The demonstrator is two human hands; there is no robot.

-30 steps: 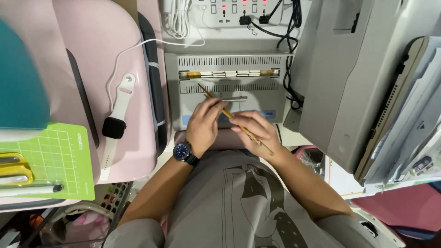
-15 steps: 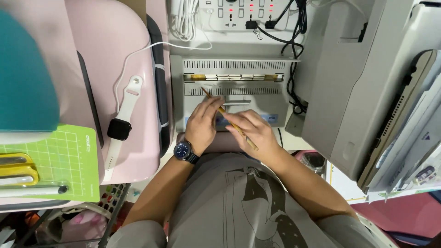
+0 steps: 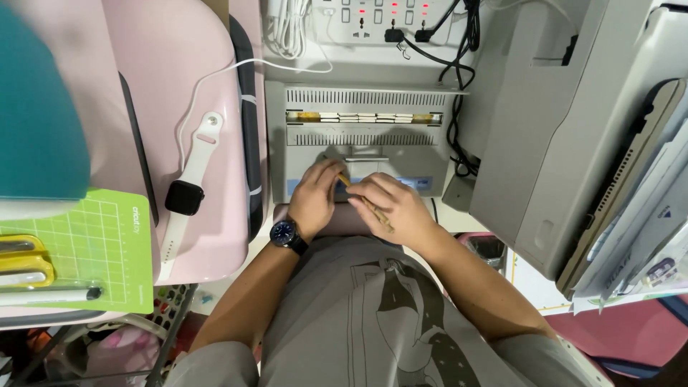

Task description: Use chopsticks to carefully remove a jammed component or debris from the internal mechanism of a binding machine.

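Cluttered desk space surrounds a grey binding machine [image 3: 362, 136] under a power strip [image 3: 373, 14]. Both hands work at its front edge: the right hand [image 3: 390, 208] closes around a thin wooden stick [image 3: 367, 204], and the left hand [image 3: 314, 197] pinches its upper end. The step appears to be positioning; the next move calls for steady alignment. Compared with a second ago, the stick sits lower and flatter, no longer raised over the slot.

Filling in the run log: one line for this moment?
left hand: on grey machine | right hand: holds thin stick | smartwatch: on pink surface, left
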